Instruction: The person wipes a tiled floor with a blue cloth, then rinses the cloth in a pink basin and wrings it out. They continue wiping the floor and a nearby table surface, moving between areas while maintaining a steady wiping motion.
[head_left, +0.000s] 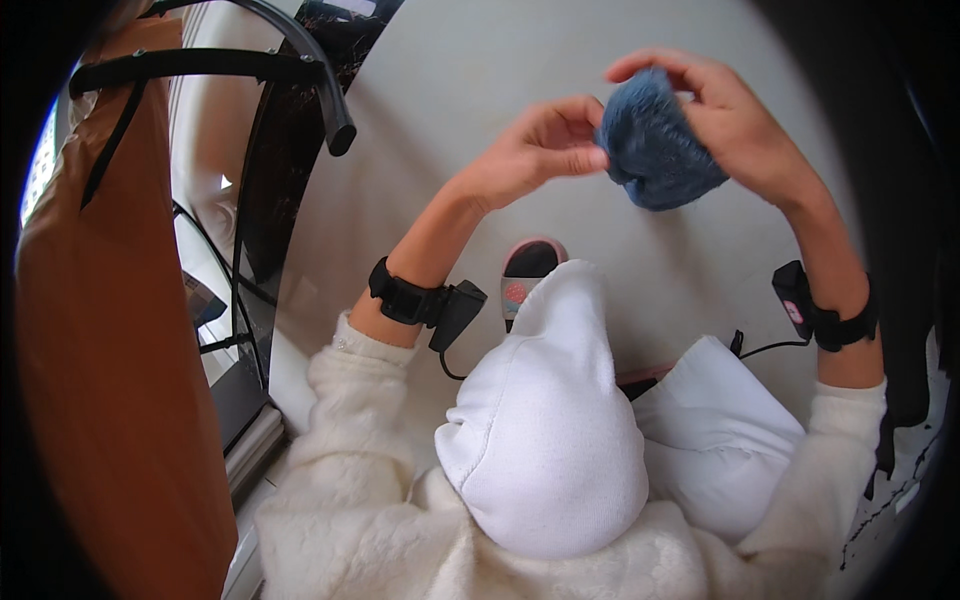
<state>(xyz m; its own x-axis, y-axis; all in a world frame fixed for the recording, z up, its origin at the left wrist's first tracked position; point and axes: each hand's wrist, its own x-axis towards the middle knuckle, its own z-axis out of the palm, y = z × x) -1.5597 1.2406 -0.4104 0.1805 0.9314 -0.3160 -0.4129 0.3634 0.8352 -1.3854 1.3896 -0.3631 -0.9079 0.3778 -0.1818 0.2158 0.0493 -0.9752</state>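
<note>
A fuzzy blue cloth item (656, 150), bunched up or folded, is held in the air over the pale floor. My right hand (712, 105) grips it from the right, with fingers over its top and part of the palm hidden behind it. At its left edge, the thumb and fingertips of my left hand (551, 146) pinch the fabric. What kind of textile piece it is cannot be settled from this angle. Each wrist wears a black strap with a small boxy device, the left device (457, 315) and the right device (793, 300), each with a thin cable.
My white-trousered knee (551, 435) rises below the hands, and a pink slide sandal (534, 266) shows beyond it. On the left stand a black tubular frame (225, 64) and an orange-brown cover (124, 337). Behind them is a dark stone-like strip (277, 150) along the pale floor (465, 67).
</note>
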